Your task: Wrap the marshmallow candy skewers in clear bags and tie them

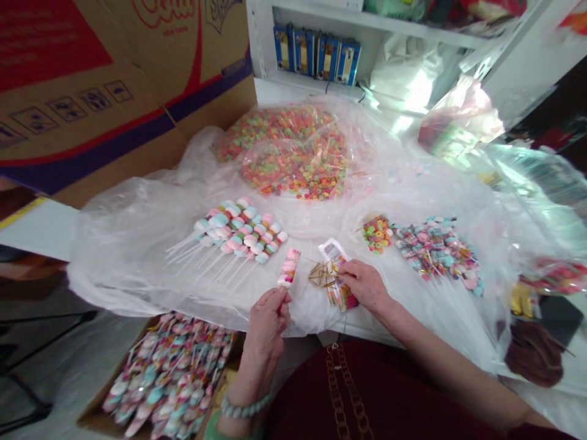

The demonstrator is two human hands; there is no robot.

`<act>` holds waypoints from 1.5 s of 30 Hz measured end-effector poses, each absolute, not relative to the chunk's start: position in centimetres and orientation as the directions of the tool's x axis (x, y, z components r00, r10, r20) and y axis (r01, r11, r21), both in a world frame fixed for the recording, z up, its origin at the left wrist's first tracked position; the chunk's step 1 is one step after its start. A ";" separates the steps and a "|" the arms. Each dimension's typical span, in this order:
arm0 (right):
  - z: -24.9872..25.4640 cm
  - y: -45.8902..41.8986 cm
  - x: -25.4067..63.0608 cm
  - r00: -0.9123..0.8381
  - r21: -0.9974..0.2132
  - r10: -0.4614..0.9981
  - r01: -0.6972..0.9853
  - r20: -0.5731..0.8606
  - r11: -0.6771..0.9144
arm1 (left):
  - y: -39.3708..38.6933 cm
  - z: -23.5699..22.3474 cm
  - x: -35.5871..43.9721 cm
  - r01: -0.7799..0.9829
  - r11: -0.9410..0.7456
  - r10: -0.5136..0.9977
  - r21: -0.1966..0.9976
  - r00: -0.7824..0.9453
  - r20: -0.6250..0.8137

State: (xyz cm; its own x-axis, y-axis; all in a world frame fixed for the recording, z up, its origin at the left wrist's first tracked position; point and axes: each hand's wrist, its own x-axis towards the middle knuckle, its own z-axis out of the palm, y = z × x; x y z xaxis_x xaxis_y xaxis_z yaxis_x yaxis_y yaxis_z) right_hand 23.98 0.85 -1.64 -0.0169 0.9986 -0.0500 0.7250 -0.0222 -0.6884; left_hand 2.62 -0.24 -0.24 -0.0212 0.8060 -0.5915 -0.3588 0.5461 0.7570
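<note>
My left hand [268,318] is closed around the lower end of a wrapped marshmallow stick [290,266], which stands up from the fingers in a clear printed bag. Over a small pile of gold twist ties [321,275], my right hand [364,282] pinches at the ties with thumb and forefinger. Under the ties lie printed plastic bags [343,298]. Unwrapped marshmallow skewers [241,229] on white sticks lie in rows to the left. On the right is a heap of wrapped marshmallow sticks [438,247], beside a small pile of ring candies [376,233].
A large clear bag of colourful ring candies [293,153] lies at the back. A big cardboard box [114,79] stands at the left. Below the table edge, another box holds many wrapped sticks [169,379]. Brown cloth [534,351] lies far right.
</note>
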 end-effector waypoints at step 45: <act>1.5 0.7 18.8 -0.102 -0.991 0.987 0.071 -0.125 -0.118 | 0.0 -0.6 6.1 -0.368 0.625 0.773 0.689 0.172 -0.610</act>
State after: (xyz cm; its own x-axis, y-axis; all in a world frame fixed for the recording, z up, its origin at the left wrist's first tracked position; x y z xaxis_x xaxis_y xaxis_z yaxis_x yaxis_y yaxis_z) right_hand 18.80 0.72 1.46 -0.1024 0.9869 -0.1248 0.0707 -0.1179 -0.9905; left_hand 6.09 0.03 -0.64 0.1717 0.7735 -0.6101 -0.3681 0.6248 0.6885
